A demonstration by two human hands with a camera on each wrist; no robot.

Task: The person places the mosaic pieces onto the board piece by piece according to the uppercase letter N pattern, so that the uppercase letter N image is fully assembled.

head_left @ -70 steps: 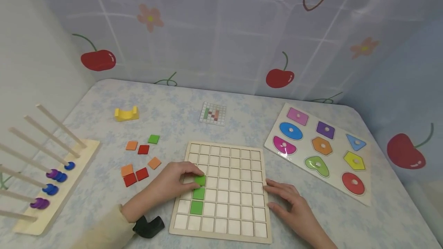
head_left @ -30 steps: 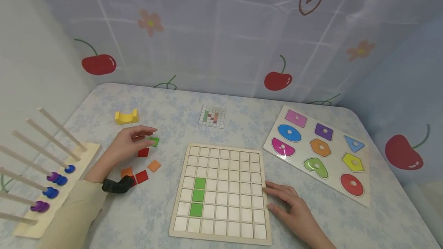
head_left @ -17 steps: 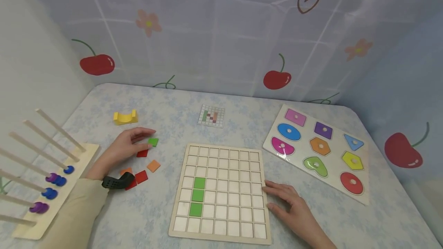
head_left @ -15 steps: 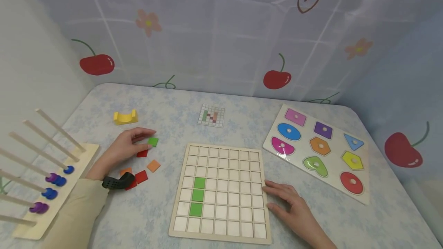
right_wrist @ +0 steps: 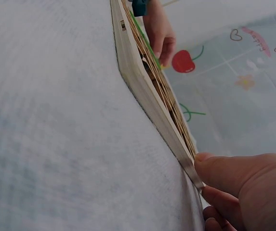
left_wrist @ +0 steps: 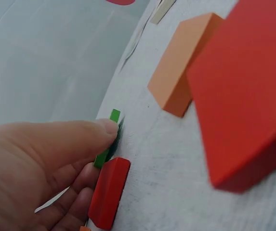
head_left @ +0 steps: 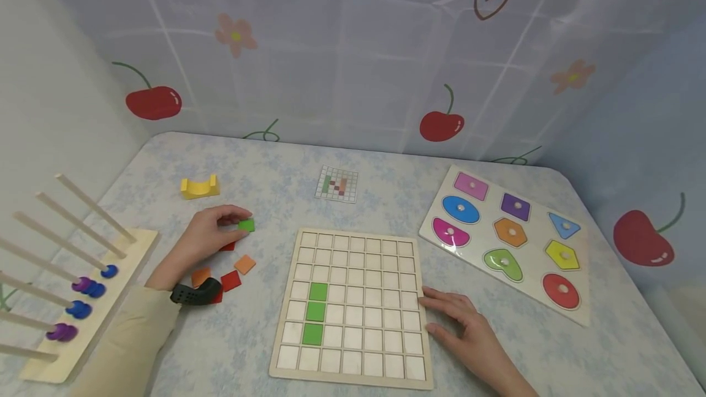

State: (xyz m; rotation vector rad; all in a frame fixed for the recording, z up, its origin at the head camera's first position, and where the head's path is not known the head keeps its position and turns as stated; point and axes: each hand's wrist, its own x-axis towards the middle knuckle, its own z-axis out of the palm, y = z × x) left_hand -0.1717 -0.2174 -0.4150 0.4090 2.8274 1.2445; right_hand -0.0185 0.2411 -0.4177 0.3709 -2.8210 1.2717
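Observation:
In the head view my left hand [head_left: 206,234] pinches a small green square tile [head_left: 246,225] between thumb and fingers, at the left of the table. The left wrist view shows the thumb along the tile [left_wrist: 114,115], with a red tile [left_wrist: 110,192] right beside the fingers. A wooden grid board [head_left: 364,299] lies in the middle, with three green tiles [head_left: 315,311] in a column of its cells. My right hand [head_left: 463,326] rests at the board's right edge, fingers relaxed. In the right wrist view its thumb and index finger touch the edge of the board [right_wrist: 150,96].
Orange [head_left: 245,264] and red tiles [head_left: 231,280] lie near the left wrist. A wooden peg stand [head_left: 105,305] with rings is at far left. Behind lie a yellow block [head_left: 200,187] and a pattern card [head_left: 337,184]. A shape puzzle [head_left: 480,250] lies at right.
My left hand left the green tile in the grid board, moved left to the loose tiles and has now closed its fingers on another green tile. The right hand stays at the board's edge.

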